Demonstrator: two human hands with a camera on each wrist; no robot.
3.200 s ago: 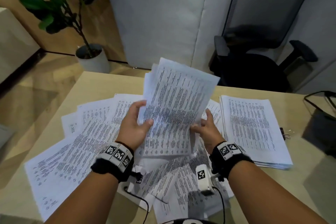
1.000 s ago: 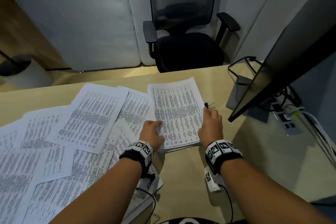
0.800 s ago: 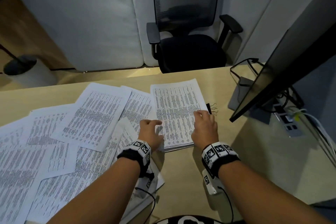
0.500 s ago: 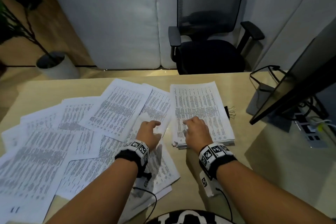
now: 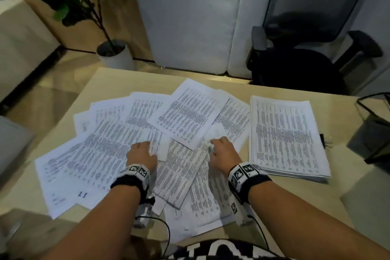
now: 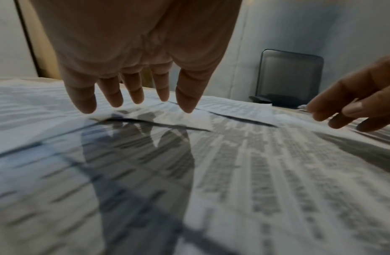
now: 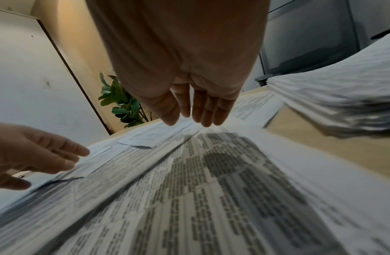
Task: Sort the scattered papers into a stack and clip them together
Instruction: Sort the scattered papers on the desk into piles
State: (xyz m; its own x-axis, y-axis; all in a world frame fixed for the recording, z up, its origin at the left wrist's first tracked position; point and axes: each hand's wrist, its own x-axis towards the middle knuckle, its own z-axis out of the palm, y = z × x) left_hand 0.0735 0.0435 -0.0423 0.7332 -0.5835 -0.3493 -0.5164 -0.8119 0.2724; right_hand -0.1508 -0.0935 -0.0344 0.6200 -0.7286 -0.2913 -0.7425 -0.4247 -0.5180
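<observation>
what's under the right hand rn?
Overlapping scattered papers, printed side up; the right hand reaches onto them with fingers extended, gripping nothing. The neat stack lies apart, to its right. Lower sheets and the desk beneath are covered.

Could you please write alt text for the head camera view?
Both open hands, left hand and right hand, reach over scattered white printed sheets on a pale wooden desk; a neat paper stack lies right.

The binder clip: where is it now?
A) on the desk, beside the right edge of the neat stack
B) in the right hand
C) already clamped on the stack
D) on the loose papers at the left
A: the binder clip lies on the desk at the right edge of the neat stack; both hands are elsewhere, over the loose papers.
</observation>
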